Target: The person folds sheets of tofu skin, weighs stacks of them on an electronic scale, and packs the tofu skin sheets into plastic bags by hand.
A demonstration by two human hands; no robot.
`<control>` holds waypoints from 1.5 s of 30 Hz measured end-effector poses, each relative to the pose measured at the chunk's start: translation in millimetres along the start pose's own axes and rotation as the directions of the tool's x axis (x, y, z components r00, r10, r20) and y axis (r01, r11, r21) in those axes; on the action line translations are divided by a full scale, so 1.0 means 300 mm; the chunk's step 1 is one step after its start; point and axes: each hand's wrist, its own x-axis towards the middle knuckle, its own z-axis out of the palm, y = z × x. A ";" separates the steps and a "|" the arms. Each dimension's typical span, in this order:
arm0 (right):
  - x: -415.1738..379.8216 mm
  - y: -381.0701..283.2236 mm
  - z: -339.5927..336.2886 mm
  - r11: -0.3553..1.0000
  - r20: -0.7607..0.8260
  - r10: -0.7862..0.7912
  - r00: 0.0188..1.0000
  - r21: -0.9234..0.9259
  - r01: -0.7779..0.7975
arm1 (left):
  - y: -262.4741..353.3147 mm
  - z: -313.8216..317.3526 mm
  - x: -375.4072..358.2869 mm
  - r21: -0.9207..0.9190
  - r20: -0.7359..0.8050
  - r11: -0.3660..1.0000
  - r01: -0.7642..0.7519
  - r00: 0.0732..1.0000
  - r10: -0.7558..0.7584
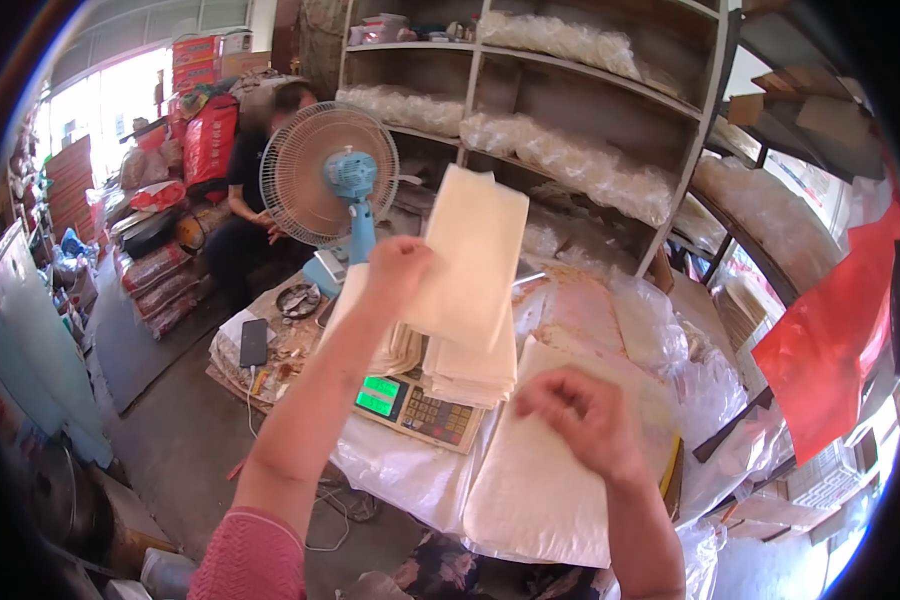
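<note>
My left hand (400, 265) pinches the left edge of a bundle of thin cream-coloured sheets (475, 240), holding it tilted above a scale (435, 415) with a lit green display. Beneath the bundle, a pile of similar folded sheets (470, 372) rests on the scale, and its lower layers jut out toward me. My right hand (580, 415) hovers over a broad stack of large cream sheets (540, 490), to the right of the scale. Its fingers are loosely bent and a little apart, with nothing visible in them. The exact material of the sheets cannot be told.
A blue fan (350, 180) stands behind the table, and a seated person (245, 210) is partly hidden by it. A phone (254, 343) with a cable lies at the table's left. Shelves (570, 60) hold plastic-wrapped goods. Red plastic sheeting (830, 330) hangs at the right.
</note>
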 end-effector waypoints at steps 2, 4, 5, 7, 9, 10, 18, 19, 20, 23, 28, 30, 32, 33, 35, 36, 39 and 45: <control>-0.077 -0.158 0.053 0.971 0.234 -0.157 0.960 0.215 0.106 | -0.065 0.108 -0.046 -0.146 0.063 0.986 0.083 0.995 -0.075; -0.116 -0.272 0.091 0.855 0.401 -0.377 0.835 0.497 0.147 | -0.127 0.171 -0.085 -0.271 0.149 0.942 0.195 0.976 -0.159; -0.155 -0.288 0.152 0.750 0.261 -0.472 0.842 0.621 0.228 | -0.162 0.176 -0.097 -0.169 0.126 0.970 0.177 0.979 -0.157; -0.206 -0.282 0.203 0.628 0.083 -0.507 0.858 0.717 0.302 | -0.246 0.178 -0.097 -0.064 0.094 0.984 0.165 0.983 -0.158; -0.222 -0.270 0.204 0.639 0.101 -0.569 0.816 0.679 0.362 | -0.293 0.178 -0.087 -0.045 0.096 0.978 0.202 0.976 -0.197; -0.237 -0.264 0.208 0.636 0.092 -0.552 0.829 0.689 0.347 | -0.280 0.164 -0.084 -0.018 0.122 0.980 0.196 0.974 -0.193; -0.311 -0.250 0.149 0.574 0.008 -0.426 0.905 0.775 0.263 | -0.151 0.167 -0.192 0.652 0.281 0.463 -0.600 0.759 0.587; -0.299 -0.244 0.158 0.569 0.005 -0.421 0.907 0.780 0.259 | -0.150 0.176 -0.212 0.666 0.381 0.474 -0.575 0.810 0.446; -0.279 -0.235 0.172 0.556 -0.057 -0.492 0.869 0.748 0.363 | -0.156 0.187 -0.230 0.679 0.470 0.485 -0.551 0.834 0.289; -0.299 -0.217 0.204 0.578 -0.197 -0.538 0.820 0.621 0.529 | -0.244 0.193 -0.244 0.822 0.463 0.431 -0.371 0.877 -0.128; -0.377 -0.141 0.047 0.932 -0.076 -0.306 0.949 0.178 0.315 | -0.274 0.194 -0.262 0.810 0.458 0.440 -0.389 0.887 -0.059; -0.390 -0.040 0.017 0.945 -0.221 0.154 0.963 -0.253 -0.209 | -0.281 0.169 -0.244 0.805 0.455 0.455 -0.380 0.888 -0.064; -0.449 0.260 0.048 0.875 -0.199 0.006 0.980 -0.473 -0.102 | -0.318 0.157 -0.221 0.684 0.441 0.613 -0.395 0.894 0.084; -0.507 0.381 0.066 0.851 -0.134 0.030 0.991 -0.516 -0.096 | -0.280 0.144 -0.244 0.686 0.437 0.613 -0.392 0.895 0.083; -0.600 0.499 0.118 0.830 -0.070 0.060 0.996 -0.550 -0.088 | -0.169 0.107 -0.349 0.550 0.356 0.591 -0.590 0.805 0.474; -0.622 0.524 0.140 0.742 0.005 0.018 1.000 -0.670 -0.010 | -0.162 0.098 -0.409 0.553 0.359 0.589 -0.589 0.806 0.470; -0.655 0.579 0.167 0.638 0.111 -0.011 0.994 -0.765 0.092 | -0.151 0.084 -0.587 0.360 0.332 0.635 -0.684 0.729 0.598; -0.655 0.634 0.127 0.878 -0.010 0.149 0.989 -0.459 -0.137 | -0.301 0.074 -0.937 -0.024 0.518 0.621 -0.784 0.522 0.678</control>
